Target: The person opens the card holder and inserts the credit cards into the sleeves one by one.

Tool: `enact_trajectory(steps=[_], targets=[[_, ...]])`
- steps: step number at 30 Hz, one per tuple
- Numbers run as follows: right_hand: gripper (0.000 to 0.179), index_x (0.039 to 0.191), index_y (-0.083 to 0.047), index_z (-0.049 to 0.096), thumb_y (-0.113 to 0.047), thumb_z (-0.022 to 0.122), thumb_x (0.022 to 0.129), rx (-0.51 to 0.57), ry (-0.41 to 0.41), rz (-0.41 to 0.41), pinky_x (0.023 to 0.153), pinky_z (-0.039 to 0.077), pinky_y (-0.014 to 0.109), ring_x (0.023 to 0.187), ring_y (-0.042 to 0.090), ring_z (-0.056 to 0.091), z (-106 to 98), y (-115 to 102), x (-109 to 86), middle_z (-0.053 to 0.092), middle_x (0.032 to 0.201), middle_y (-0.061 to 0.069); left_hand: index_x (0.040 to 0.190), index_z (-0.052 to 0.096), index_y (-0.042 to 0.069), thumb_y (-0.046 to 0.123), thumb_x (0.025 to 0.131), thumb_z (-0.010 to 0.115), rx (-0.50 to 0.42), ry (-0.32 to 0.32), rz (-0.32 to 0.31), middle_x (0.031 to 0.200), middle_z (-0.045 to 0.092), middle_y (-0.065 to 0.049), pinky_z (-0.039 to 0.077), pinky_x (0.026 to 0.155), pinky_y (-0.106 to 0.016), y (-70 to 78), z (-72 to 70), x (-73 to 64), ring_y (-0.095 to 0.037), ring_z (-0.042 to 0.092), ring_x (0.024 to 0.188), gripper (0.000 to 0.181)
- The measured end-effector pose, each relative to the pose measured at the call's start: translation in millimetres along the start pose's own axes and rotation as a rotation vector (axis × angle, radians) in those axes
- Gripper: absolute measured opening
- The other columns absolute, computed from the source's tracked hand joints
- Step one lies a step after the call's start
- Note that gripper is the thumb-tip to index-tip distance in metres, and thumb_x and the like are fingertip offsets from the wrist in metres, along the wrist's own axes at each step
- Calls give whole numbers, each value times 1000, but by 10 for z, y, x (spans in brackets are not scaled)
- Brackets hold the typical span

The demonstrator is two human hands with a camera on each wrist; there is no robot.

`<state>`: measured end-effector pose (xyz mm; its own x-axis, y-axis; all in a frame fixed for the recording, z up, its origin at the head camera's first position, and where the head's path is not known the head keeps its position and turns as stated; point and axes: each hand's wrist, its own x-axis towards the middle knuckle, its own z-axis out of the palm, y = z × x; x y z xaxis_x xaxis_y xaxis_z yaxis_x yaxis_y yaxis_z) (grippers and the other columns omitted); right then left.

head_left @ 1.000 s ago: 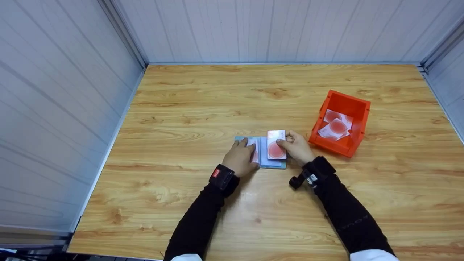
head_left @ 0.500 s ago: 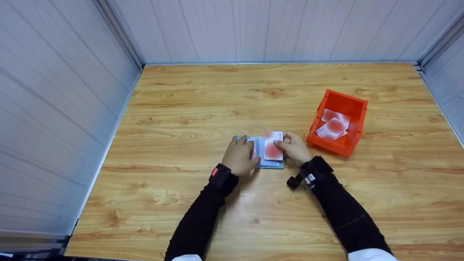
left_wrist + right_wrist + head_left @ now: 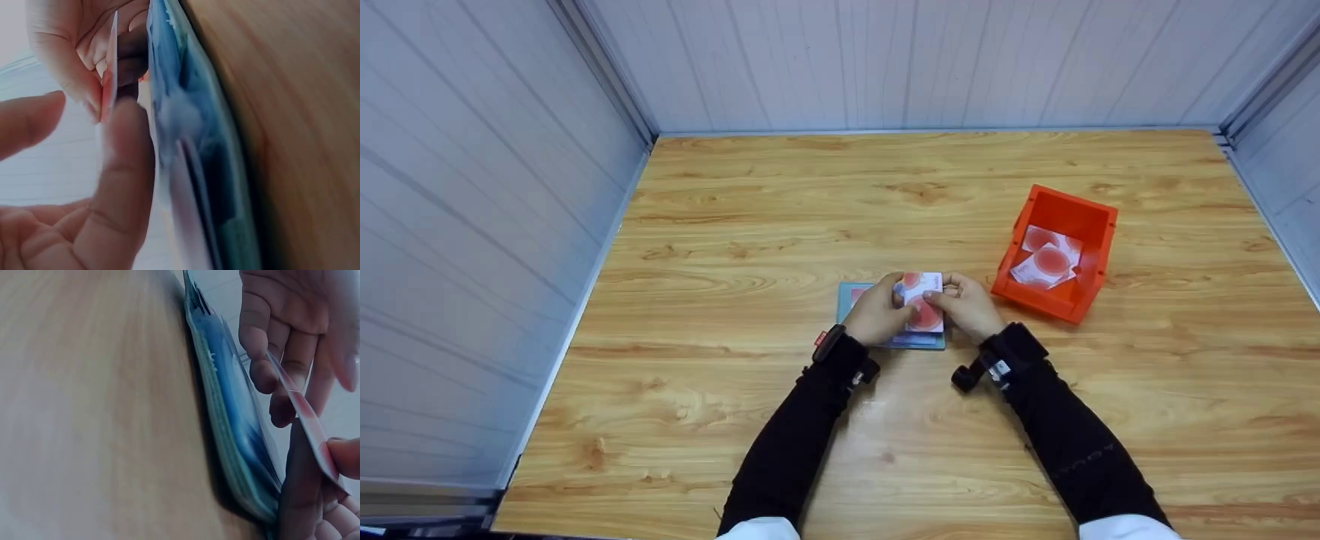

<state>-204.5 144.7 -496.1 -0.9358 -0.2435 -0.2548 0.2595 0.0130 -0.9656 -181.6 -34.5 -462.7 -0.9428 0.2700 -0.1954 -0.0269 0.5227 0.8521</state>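
My right hand (image 3: 971, 307) pinches a white card with red circles (image 3: 928, 319) between thumb and fingers. The card is raised over an opened teal card holder (image 3: 846, 298) with clear pockets. My left hand (image 3: 877, 311) has come to the card's left side. In the left wrist view, its thumb stands apart from the card (image 3: 111, 79), with the fingers behind it. The right wrist view shows left fingertips at the card's far edge (image 3: 306, 416), close to or touching it. The holder (image 3: 225, 433) lies on the table, its pockets slightly lifted; another card sits in its left half.
An orange-red bin (image 3: 1065, 310) stands to the right of the hands, with several similar cards (image 3: 1050, 260) inside. The wood-grain table (image 3: 720, 225) runs to white panel walls at the left, back and right.
My left hand has left the holder's left page and moved right, up to the card. The right hand keeps its pinch on the card, staying nearly in place over the holder.
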Motion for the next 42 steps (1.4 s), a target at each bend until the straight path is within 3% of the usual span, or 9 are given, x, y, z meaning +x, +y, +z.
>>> enact_trajectory(steps=[9,15,20,26,33,37,42], targets=[[14,103,0,50,3,57,91,32,-19,13,64,56,19,69,5,68,-6,3,-3,70,74,-6,137,45,1,8,92,59,-3,-2,15,70,54,5,36,49,-19,-21,8,37,-6,46,53,48],[14,102,-2,50,2,58,92,35,-43,25,62,57,20,67,5,67,4,-8,-12,71,75,-6,129,46,1,5,92,59,-67,12,22,66,51,6,33,46,-19,-45,4,37,-6,44,49,39],[19,108,-4,55,-12,64,93,-73,-35,32,56,53,20,59,6,61,16,-19,-9,68,70,-9,125,47,5,1,90,59,-98,60,34,71,51,4,37,45,-18,-41,-83,-11,-7,47,50,37],[28,115,0,58,-19,62,96,-147,-7,5,60,56,23,63,10,63,-9,-63,-22,69,76,-3,128,46,2,-4,88,57,-113,109,50,73,51,2,40,45,-18,-72,-260,-73,-7,48,52,42],[30,116,4,61,-17,63,95,-350,-7,-72,67,55,22,79,12,64,-36,-110,-53,69,98,12,148,32,3,-6,86,55,-8,126,42,68,48,4,42,50,-21,-203,-391,-138,-9,47,55,66],[30,115,1,63,-20,65,93,-498,-10,-131,81,54,27,92,19,64,-49,-151,-98,68,108,16,147,36,3,-5,86,55,43,125,39,67,46,4,40,51,-21,-253,-424,-154,-10,45,55,64],[37,121,-1,63,-24,67,92,-660,-38,-219,103,47,46,115,32,61,-70,-194,-162,65,122,17,145,39,2,-4,85,55,82,113,35,69,45,4,37,50,-21,-283,-442,-146,-9,43,56,62]])
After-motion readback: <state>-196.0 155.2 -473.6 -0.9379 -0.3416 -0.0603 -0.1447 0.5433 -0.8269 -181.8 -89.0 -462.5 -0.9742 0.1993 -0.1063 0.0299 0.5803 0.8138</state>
